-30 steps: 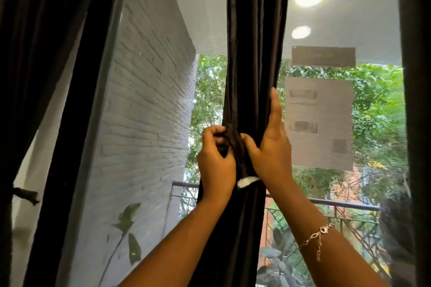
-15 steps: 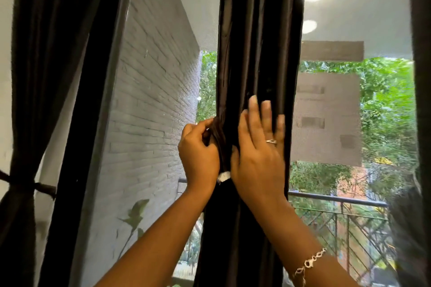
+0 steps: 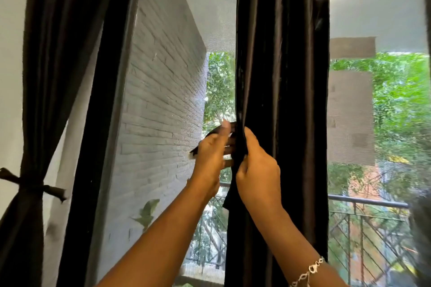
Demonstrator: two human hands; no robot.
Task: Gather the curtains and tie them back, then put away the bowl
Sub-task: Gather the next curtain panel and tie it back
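Two hands work at the middle curtain [image 3: 279, 77], which hangs bunched before the window. Left hand [image 3: 211, 156] grips the tie strip [image 3: 208, 135]; right hand [image 3: 257, 170] pinches the folds. The fabric looks soft, light and slippery, so best held at the gather.

The left forearm [image 3: 163, 240] and right forearm [image 3: 286, 235] are bare. A silver-toned chain bracelet [image 3: 307, 271] of looped links, possibly with small charms, circles the right wrist; the left hand [image 3: 211, 154] is motion-blurred.
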